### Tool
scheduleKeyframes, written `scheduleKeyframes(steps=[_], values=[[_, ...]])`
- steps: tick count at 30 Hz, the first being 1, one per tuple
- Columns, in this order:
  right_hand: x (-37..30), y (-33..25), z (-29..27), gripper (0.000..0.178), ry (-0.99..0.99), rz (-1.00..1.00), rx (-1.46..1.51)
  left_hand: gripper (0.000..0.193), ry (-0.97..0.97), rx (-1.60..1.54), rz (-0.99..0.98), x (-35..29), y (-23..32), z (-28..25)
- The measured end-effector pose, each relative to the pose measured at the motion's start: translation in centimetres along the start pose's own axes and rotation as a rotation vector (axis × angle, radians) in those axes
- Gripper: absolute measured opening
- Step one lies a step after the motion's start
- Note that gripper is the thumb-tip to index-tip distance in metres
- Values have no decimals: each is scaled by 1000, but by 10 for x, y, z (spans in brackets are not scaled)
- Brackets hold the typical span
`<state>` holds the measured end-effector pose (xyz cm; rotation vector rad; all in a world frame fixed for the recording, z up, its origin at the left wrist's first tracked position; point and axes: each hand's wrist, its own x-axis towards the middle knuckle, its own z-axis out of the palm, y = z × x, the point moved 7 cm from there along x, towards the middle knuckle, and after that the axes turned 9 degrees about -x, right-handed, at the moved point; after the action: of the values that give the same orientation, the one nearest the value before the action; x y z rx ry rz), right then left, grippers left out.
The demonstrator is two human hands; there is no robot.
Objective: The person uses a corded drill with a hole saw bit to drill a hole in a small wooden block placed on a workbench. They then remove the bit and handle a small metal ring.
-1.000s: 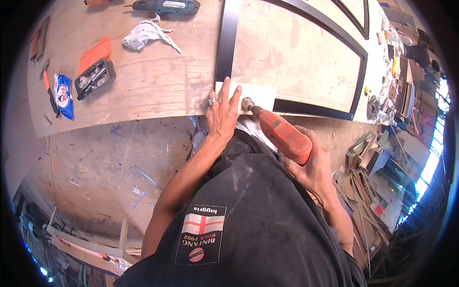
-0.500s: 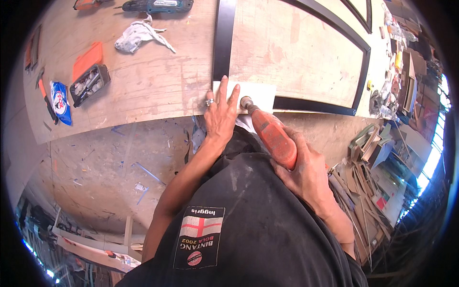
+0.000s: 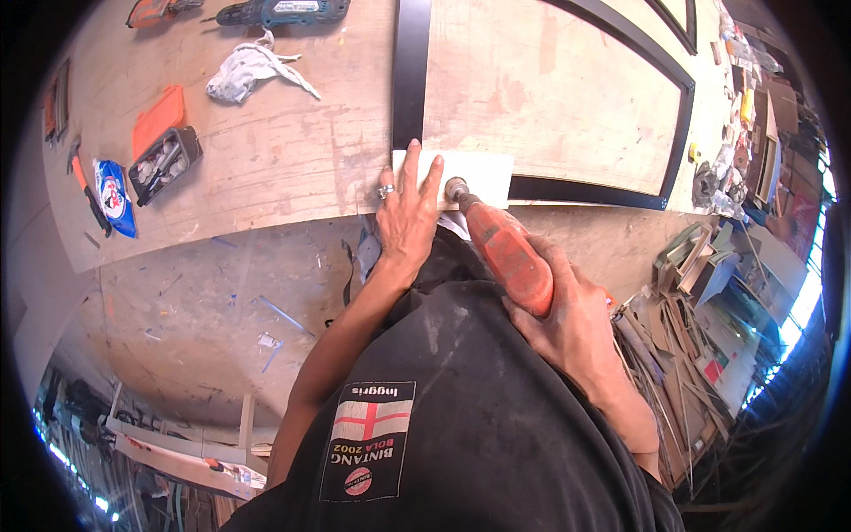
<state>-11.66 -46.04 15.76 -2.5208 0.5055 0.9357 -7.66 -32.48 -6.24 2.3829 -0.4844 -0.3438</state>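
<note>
1. The left hand (image 3: 408,213) lies palm down on the white plate (image 3: 487,173), its fingers spread and fairly straight. It grips nothing; one fingertip reaches the plate's far edge. A ring (image 3: 385,191) shows on one finger.
2. The right hand (image 3: 567,324) is wrapped round the rear of the red drill (image 3: 510,253), fingers curled against the body. How its trigger finger sits cannot be told.
3. The drill slants away from the person, toward the left hand. Its round bit (image 3: 456,189) is at the plate, just right of the left fingers; how deep it sits cannot be told.
4. The plate lies at the table's near edge, over the near left corner of a black frame (image 3: 411,75). One bar runs away from it, another runs right.
5. On the table (image 3: 310,160), left of the frame, are a white rag (image 3: 246,73), a blue drill (image 3: 288,11), an open box (image 3: 167,168) with an orange lid (image 3: 160,120), a blue packet (image 3: 113,197) and a hammer (image 3: 84,182). The packet lies between hammer and box.
6. Scraps (image 3: 678,355) are piled beyond the right arm.
</note>
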Motion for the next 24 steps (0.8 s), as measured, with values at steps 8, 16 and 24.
scheduleKeyframes(steps=[8, 16, 24], values=[[6, 5, -7, 63, 56, 16, 107, 73, -65, -50, -11, 0, -1, 1], [11, 3, -12, 62, 71, -28, 113, 72, -85, -58, -30, -1, 0, -1], [5, 0, -8, 61, 82, -38, 70, 85, 10, -51, -28, -4, -2, 4]])
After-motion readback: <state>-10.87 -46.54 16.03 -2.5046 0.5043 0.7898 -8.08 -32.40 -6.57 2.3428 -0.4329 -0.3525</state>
